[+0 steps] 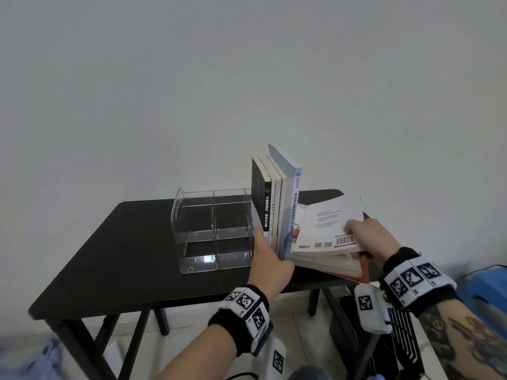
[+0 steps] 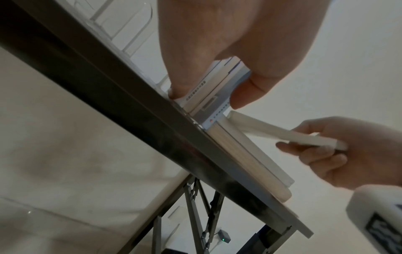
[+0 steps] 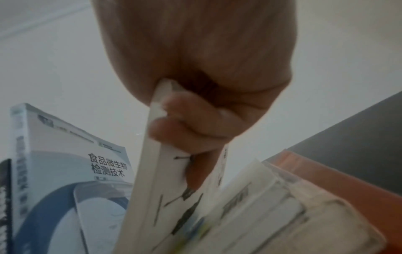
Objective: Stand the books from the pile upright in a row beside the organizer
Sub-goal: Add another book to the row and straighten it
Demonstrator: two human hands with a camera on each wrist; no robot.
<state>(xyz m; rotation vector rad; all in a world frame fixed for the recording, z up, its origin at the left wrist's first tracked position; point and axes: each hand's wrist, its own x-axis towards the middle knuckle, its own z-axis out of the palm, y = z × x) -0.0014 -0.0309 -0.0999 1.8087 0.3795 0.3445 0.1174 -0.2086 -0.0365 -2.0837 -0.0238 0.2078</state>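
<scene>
Several books [image 1: 275,198] stand upright in a row against the right wall of the clear organizer [image 1: 211,229]; the rightmost is a tall blue book [image 3: 71,163]. My left hand [image 1: 270,250] grips the row low down, fingers on the organizer side and thumb [image 2: 241,98] on the blue cover. Right of the row lies the pile of books [image 1: 329,264], with a red book [image 3: 326,175] at the bottom. My right hand [image 1: 367,237] pinches the near right corner of the top white book [image 1: 326,226], which is tilted up off the pile toward the row.
Everything rests on a small black table [image 1: 123,256] against a plain wall. The pile overhangs the table's front right edge. A black ribbed unit [image 1: 397,338] stands on the floor under the table, and a blue object [image 1: 485,286] sits at the far right.
</scene>
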